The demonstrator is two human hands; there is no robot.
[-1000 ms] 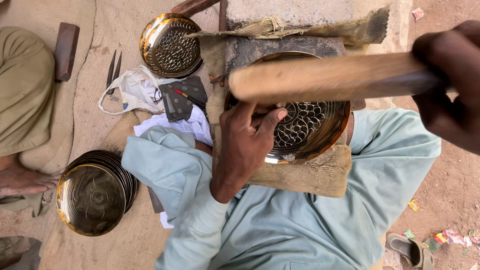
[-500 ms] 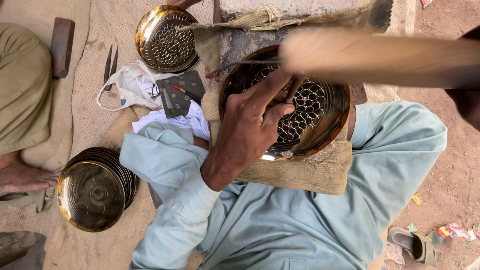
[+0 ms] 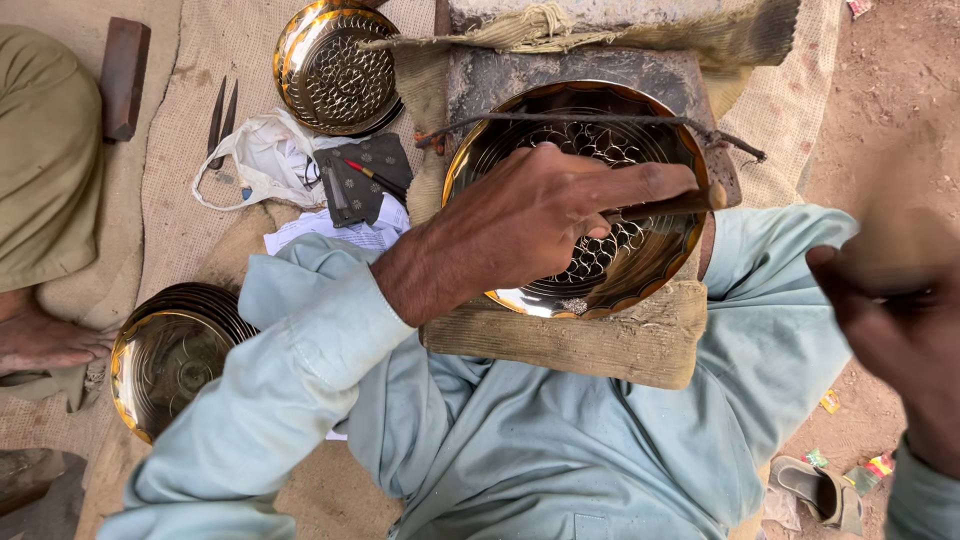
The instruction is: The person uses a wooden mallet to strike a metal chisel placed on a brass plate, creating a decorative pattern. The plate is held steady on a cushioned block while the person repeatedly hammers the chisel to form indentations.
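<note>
A punch (image 3: 665,206) is now pinched by the left hand (image 3: 520,225) on the plate (image 3: 640,270); the mallet has gone, and the blurred right hand's (image 3: 900,320) grip cannot be told.

Blurred right hand (image 3: 900,320), its grip unreadable.

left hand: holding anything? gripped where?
The left hand pinches a thin punch tool along its shaft, tip over the brass plate. Grip end hidden by fingers.
</note>
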